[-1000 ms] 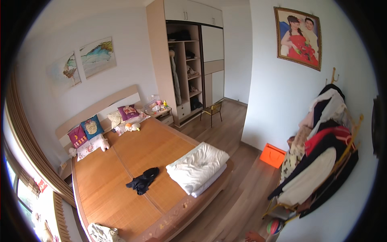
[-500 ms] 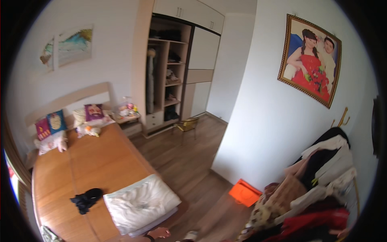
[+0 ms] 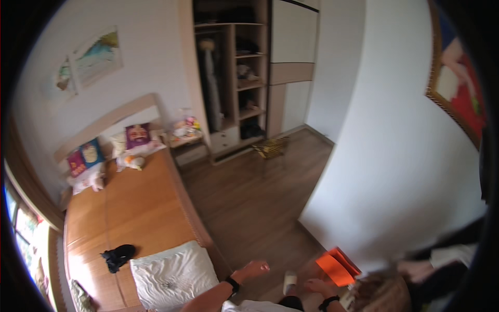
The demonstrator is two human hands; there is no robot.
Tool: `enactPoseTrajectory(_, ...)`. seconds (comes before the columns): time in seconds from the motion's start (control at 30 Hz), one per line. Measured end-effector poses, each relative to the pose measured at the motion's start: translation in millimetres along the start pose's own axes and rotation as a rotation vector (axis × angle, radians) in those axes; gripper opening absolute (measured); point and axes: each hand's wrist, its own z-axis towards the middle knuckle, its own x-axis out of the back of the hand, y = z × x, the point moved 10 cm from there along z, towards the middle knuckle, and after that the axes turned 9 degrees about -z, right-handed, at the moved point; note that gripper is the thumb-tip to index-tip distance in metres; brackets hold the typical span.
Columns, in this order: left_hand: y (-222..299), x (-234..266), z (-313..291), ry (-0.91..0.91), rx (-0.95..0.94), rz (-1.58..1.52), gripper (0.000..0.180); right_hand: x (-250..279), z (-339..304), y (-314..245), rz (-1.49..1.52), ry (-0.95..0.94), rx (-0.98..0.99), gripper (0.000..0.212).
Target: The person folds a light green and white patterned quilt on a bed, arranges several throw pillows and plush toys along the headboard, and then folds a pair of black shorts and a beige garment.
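My left hand (image 3: 251,271) is held out over the floor, just right of the bed's near end. Its fingers are loosely bent and apart, slightly blurred, and nothing shows in them. A dark band circles that wrist. Lower right, my right hand (image 3: 318,285) hangs beside an orange bag (image 3: 339,267) on the floor, with no visible grip on it. Its blurred fingers look loose and hold nothing I can see. Nearest the left arm lies a folded white quilt (image 3: 174,273) on the bed. One of my feet in a light slipper (image 3: 289,281) shows between the hands.
The bed (image 3: 140,208) carries a black garment (image 3: 118,257), pillows and soft toys. An open wardrobe (image 3: 223,93) stands beyond, with a yellow-black stool (image 3: 270,147) before it. A white wall (image 3: 384,156) juts out on the right, above blurred hanging clothes (image 3: 382,294).
My view has tilted down and turned right, so the room sits further left. Both forearms have come into sight, where only one hand showed at the lower edge.
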Motion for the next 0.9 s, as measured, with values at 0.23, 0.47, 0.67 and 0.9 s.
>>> enactPoseTrajectory(0.23,-192.1,96.6,-218.9,0.631,0.054,0.243,0.029,150.1,230.6,-48.8,0.407,-0.286,-0.215,0.027)
enactPoseTrajectory(0.47,-180.3,133.9,-301.5,1.26,0.788,-0.527,0.036,195.7,394.5,-17.0,0.211,-0.512,-0.195,0.026)
enactPoseTrajectory(0.67,-255.1,240.1,-207.5,1.172,0.914,-0.629,0.034,175.1,530.9,42.3,0.273,-0.705,-0.345,0.032)
enactPoseTrajectory(0.9,-274.9,547.3,18.1,0.901,0.516,0.151,0.022,337.4,646.9,-38.8,0.216,-0.524,-0.567,0.02)
